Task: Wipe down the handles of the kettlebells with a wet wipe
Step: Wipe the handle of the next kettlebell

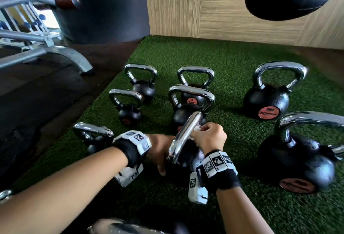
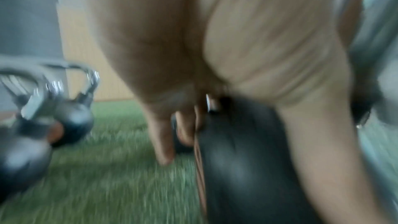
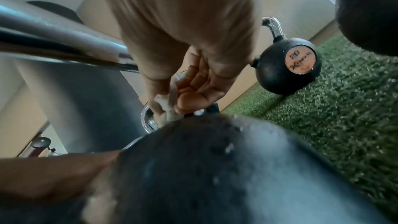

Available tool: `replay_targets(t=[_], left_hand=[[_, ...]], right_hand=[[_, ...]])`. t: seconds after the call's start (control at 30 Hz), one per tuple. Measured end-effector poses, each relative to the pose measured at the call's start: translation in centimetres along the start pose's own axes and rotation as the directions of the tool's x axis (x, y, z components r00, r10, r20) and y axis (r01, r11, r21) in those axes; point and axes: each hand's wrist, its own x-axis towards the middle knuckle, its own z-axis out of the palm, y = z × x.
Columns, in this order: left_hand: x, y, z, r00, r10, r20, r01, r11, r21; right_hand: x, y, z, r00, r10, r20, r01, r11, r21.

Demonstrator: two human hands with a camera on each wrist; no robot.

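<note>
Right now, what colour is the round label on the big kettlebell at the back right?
Faded red with dark lettering on the kettlebell's label; clearest in the head view.

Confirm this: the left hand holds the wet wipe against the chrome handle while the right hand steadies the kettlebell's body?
Hands are swapped. In the head view, the right hand holds the wet wipe against the chrome handle; the left hand steadies the kettlebell's body.

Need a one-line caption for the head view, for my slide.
Right hand rubs a wipe along a kettlebell handle; left hand steadies the bell.
</note>
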Motion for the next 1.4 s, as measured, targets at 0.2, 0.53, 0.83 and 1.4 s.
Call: replay_targets(t=[0.2, 0.53, 0.83, 1.4], left_hand=[[-4.5, 0.4, -5.2, 0.996, 0.012, -0.09, -0.042, 0.938, -0.343], [-4.1, 4.6, -5.5, 0.98, -0.015, -0.199, 0.028, 0.998, 0.062], [-3.6, 2.7, -10.6, 0.99, 0.138, 0.038, -0.141, 0.906, 0.4], [-8.8, -3.2, -6.4, 0.896, 0.137, -0.423, -0.107, 0.99, 0.095]], right_hand=[[-0.1, -0.6, -1.6, 0.99, -0.117, 0.076, 0.12, 0.992, -0.036], [0.5, -2.2, -4.0, 0.843, -0.488, 0.225, 0.529, 0.827, -0.189], [-3.5, 0.9, -6.7, 0.847, -0.519, 0.111, 0.531, 0.818, -0.221], [-9.2, -1.7, -12.0, 0.899, -0.387, 0.205, 0.434, 0.852, -0.294]])
